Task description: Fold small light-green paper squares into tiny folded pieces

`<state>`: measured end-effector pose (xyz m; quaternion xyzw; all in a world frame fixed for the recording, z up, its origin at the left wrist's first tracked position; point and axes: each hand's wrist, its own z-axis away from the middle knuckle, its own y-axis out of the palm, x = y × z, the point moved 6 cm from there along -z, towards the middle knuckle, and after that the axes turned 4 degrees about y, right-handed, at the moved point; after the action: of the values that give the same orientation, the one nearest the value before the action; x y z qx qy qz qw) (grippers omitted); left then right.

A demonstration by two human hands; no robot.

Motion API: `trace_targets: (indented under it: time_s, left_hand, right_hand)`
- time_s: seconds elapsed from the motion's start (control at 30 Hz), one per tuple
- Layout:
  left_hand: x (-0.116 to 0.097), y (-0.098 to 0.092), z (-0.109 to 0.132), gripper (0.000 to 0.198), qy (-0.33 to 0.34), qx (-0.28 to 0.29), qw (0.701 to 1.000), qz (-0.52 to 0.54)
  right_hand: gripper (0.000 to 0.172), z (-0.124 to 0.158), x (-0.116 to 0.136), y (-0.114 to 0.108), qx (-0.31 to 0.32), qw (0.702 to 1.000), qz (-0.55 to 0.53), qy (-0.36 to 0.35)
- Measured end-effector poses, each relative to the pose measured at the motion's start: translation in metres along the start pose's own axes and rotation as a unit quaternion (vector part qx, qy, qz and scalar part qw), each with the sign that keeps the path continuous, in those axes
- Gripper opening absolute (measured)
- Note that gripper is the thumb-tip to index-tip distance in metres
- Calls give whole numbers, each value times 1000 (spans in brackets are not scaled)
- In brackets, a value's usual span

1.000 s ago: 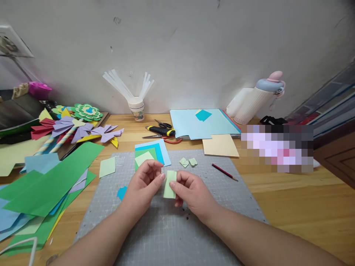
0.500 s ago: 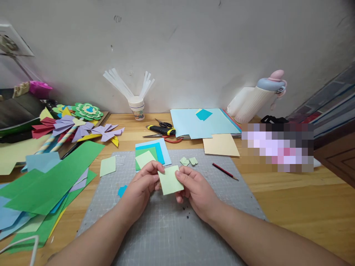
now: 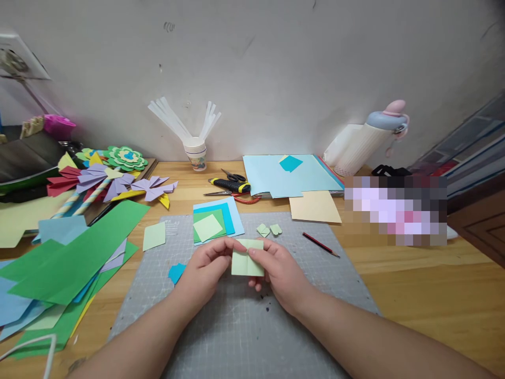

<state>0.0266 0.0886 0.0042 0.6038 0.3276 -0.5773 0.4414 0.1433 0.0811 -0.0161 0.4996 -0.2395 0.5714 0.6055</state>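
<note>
Both my hands hold one small light green paper square (image 3: 246, 261) just above the grey cutting mat (image 3: 244, 326). My left hand (image 3: 207, 271) pinches its upper left edge. My right hand (image 3: 278, 273) grips its right side, thumb pressed on the face near a fold line. The paper's top edge is folded down and creases cross its middle. Behind it on the mat lies a stack of blue and green squares (image 3: 216, 221), and two tiny folded green pieces (image 3: 269, 229) lie to the right.
A pencil (image 3: 320, 245), a loose green square (image 3: 153, 236) and a blue scrap (image 3: 175, 272) lie on the mat. Green and blue sheets (image 3: 67, 263) pile at left with paper flowers (image 3: 118, 179). Scissors and a utility knife (image 3: 231, 187), a cup (image 3: 196, 153), a bottle (image 3: 371, 134) stand behind.
A second ago the paper was folded into a narrow strip. It was opened flat and turned, and now its top edge is folded down between both hands.
</note>
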Motion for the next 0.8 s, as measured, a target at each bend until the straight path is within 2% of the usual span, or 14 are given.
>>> trace_targets:
  time_s: [0.13,0.23,0.33,0.43,0.57,0.7,0.8]
  left_hand:
    - [-11,-1,1,26,88,-19,982,-166]
    - [-15,4,2,16,116,2,964,-239]
    - [-17,4,1,4,123,7,958,-259]
    - [-13,-3,-1,9,96,-15,969,-226]
    - [-9,-12,-4,13,66,-82,985,-133]
    - [-4,-10,-5,21,22,-89,995,-35]
    - [-5,-10,-4,25,13,-112,993,-38]
  right_hand:
    - [19,-2,0,-4,-10,999,-39,-7]
    - [20,-2,0,-3,-1,999,-43,-2]
    - [20,-3,0,-2,7,999,-44,-7]
    - [21,-3,1,-2,9,999,-50,-18]
    - [22,-1,2,1,19,1000,5,-21]
    - [25,1,2,4,22,999,44,-21]
    - [25,1,1,5,31,999,35,-25]
